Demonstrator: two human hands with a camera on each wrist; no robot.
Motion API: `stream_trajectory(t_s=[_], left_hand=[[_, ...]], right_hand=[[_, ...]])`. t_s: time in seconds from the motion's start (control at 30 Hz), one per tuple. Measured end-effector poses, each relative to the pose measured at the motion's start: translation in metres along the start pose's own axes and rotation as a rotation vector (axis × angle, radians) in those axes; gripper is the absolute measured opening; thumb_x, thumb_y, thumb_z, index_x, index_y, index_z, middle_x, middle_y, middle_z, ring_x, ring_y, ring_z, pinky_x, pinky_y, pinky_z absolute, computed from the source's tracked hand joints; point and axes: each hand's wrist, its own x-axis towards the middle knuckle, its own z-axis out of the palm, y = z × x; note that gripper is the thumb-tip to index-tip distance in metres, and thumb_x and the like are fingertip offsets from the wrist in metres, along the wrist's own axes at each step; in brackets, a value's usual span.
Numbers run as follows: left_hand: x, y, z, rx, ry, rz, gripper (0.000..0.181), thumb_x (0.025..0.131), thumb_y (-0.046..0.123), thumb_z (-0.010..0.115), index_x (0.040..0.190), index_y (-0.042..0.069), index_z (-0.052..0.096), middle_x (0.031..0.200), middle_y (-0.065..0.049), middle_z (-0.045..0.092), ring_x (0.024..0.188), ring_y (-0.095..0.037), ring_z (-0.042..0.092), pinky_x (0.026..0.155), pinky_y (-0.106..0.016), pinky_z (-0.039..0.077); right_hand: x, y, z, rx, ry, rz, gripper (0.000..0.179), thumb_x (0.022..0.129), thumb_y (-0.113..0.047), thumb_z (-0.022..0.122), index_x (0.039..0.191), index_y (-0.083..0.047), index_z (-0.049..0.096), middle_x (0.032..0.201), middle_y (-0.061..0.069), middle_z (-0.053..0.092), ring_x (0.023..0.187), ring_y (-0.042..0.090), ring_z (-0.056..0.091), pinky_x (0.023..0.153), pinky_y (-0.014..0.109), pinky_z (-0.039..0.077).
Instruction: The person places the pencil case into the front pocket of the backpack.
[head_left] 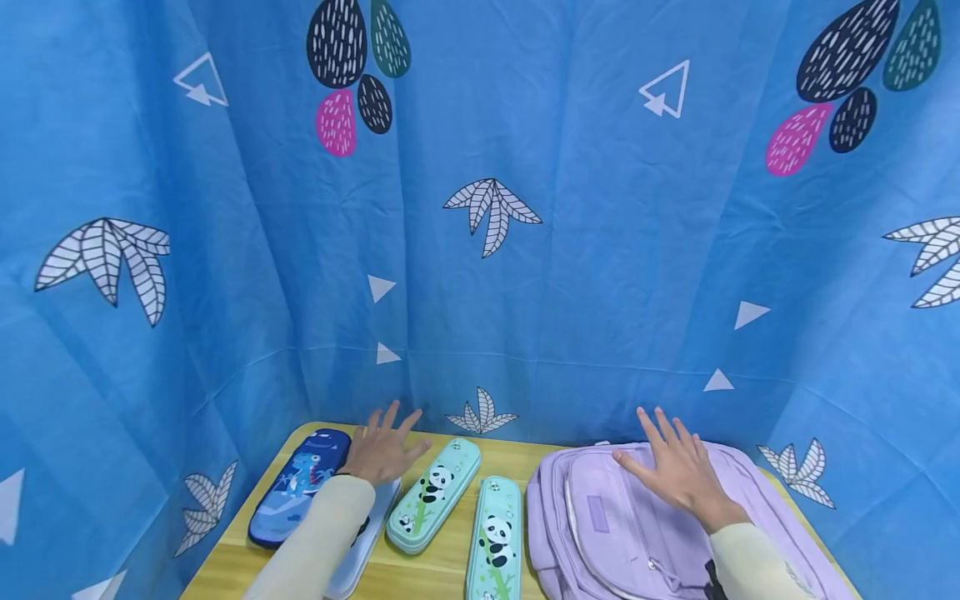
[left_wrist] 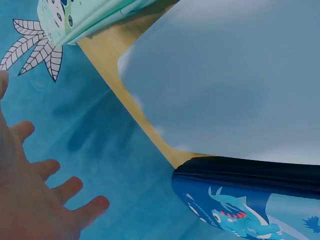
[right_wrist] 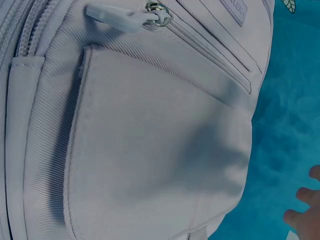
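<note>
My left hand hovers with spread fingers above the pencil cases on the left and holds nothing. Below it lie a dark blue dinosaur pencil case and a pale, smooth-topped case, partly hidden by my forearm. Two mint green panda pencil cases, one slanted and one nearly straight, lie further right. Over a lavender backpack hangs my right hand, its fingers spread and nothing in them. The right wrist view shows the backpack's front pocket and zipper pull.
All of these lie on a yellow wooden table. A blue curtain with leaf and triangle prints hangs behind the table and along both sides. The backpack covers most of the table's right part.
</note>
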Motion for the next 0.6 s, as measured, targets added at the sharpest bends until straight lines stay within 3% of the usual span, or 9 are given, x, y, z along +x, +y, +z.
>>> stream_trajectory(t_s=[0.27, 0.6], left_hand=[[-0.012, 0.002, -0.003, -0.018, -0.023, 0.039, 0.068, 0.11, 0.059, 0.052, 0.167, 0.022, 0.046, 0.179, -0.023, 0.026, 0.162, -0.055, 0.025, 0.127, -0.078, 0.024], [-0.018, 0.006, 0.005, -0.042, -0.025, 0.037, 0.066, 0.109, 0.057, 0.054, 0.166, 0.023, 0.048, 0.179, -0.021, 0.026, 0.162, -0.054, 0.026, 0.127, -0.077, 0.024]], right_hand=[[-0.005, 0.0, 0.006, 0.013, -0.01, -0.001, 0.104, 0.1, -0.074, 0.058, 0.171, -0.003, 0.031, 0.173, 0.036, 0.027, 0.154, 0.068, 0.026, 0.119, 0.087, 0.02], [-0.018, -0.009, 0.013, 0.049, 0.021, -0.042, 0.101, 0.1, -0.071, 0.061, 0.17, -0.003, 0.034, 0.173, 0.032, 0.033, 0.155, 0.065, 0.029, 0.122, 0.082, 0.024]])
